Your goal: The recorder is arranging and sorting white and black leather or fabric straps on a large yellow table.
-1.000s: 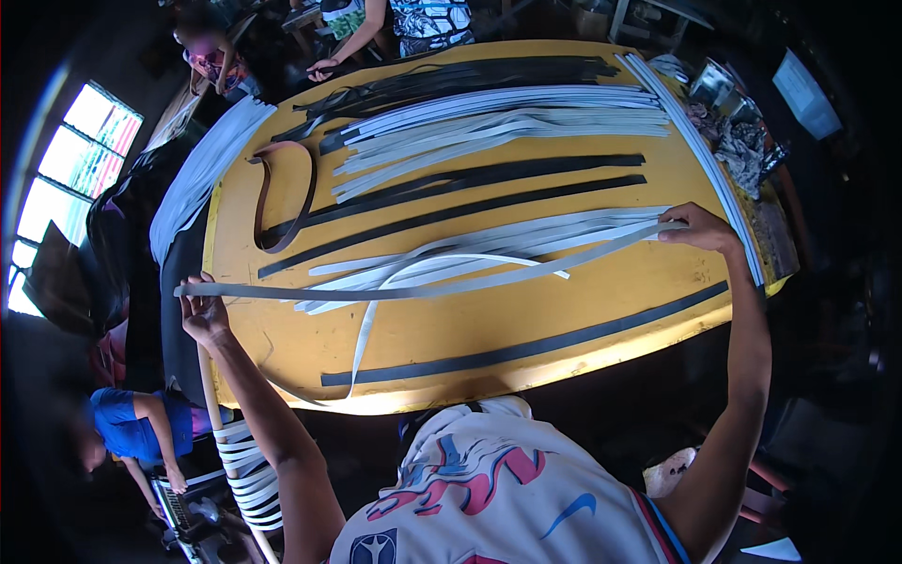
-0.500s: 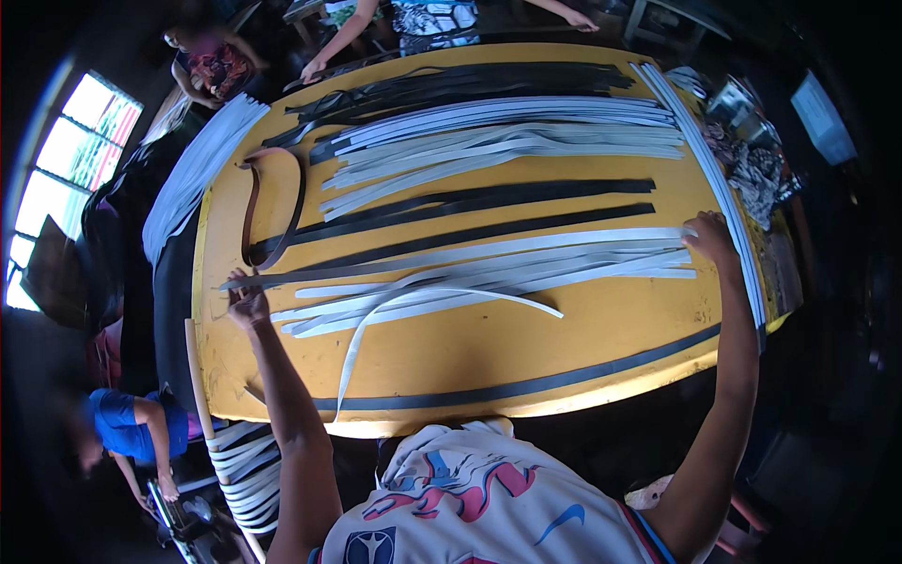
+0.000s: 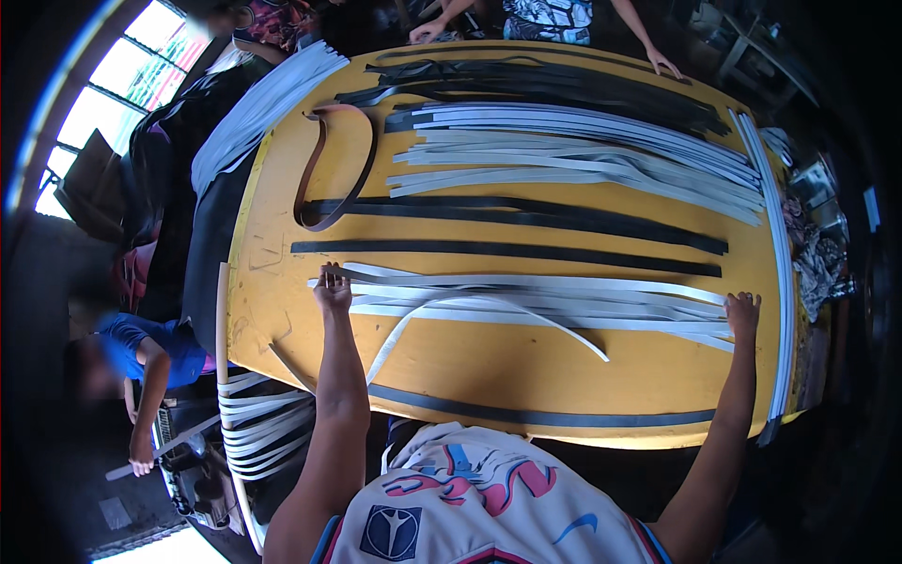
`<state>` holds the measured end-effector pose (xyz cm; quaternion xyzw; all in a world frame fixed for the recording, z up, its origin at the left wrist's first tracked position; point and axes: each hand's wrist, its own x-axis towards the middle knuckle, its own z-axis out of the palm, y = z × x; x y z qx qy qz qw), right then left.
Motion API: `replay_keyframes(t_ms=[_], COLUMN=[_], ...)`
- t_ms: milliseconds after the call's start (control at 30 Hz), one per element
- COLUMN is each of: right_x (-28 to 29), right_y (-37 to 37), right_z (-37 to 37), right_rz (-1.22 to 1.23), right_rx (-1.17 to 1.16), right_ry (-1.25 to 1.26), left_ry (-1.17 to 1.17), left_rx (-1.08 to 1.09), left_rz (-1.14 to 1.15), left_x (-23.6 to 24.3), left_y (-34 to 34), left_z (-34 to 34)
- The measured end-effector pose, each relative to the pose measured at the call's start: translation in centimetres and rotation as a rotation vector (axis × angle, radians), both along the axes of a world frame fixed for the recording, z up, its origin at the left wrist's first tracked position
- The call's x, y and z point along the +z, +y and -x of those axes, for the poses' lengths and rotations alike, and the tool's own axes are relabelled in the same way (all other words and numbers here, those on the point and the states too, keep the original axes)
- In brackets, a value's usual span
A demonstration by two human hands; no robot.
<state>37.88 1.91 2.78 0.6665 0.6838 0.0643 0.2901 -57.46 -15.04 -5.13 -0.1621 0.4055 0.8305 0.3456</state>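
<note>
You have a grey strip (image 3: pixel 489 280) stretched along the far side of the pale strip pile (image 3: pixel 620 308) on the yellow surface (image 3: pixel 564 376); whether it rests on the pile can't be told. Your left hand (image 3: pixel 333 293) is at the pile's left end, its grip closed on the strip. Your right hand (image 3: pixel 742 314) is at the pile's right end, fingers bent; you can't tell whether that grip pinches or only presses. One black strip (image 3: pixel 507 255) lies just beyond the pile, another dark strip (image 3: pixel 545 416) nearer you than it.
</note>
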Motion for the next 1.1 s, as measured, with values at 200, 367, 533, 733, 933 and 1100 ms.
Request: replay_keyframes(t_ms=[200, 367, 533, 733, 933, 1100], right_x=[-0.6, -2.4, -4.1, -3.0, -0.9, -0.4], right_y=[-1.5, -4.7, -13.0, -19.6, -21.4, -20.9], right_z=[0.0, 5.9, 21.3, 38.2, 49.9, 53.1], right_rz=[-0.068, -0.391, -0.495, -0.479, -0.361, -0.341], right_rx=[-0.175, -0.158, 0.057, 0.091, 0.199, 0.232], right_ry=[-0.063, 0.404, 1.02, 1.269, 1.37, 1.388], left_ry=[0.182, 0.537, 1.081, 1.274, 1.549, 1.607], left_rx=[0.008, -0.046, -0.13, -0.184, -0.356, -0.46], left_rz=[0.165, 0.394, 0.779, 1.135, 0.925, 0.839], left_x=[2.8, 6.8, 5.2, 4.8, 4.2, 5.1], left_y=[-0.4, -10.4, -23.0, -29.6, -29.5, -29.5], left_z=[2.3, 6.5, 7.1, 0.3, -2.3, -1.7])
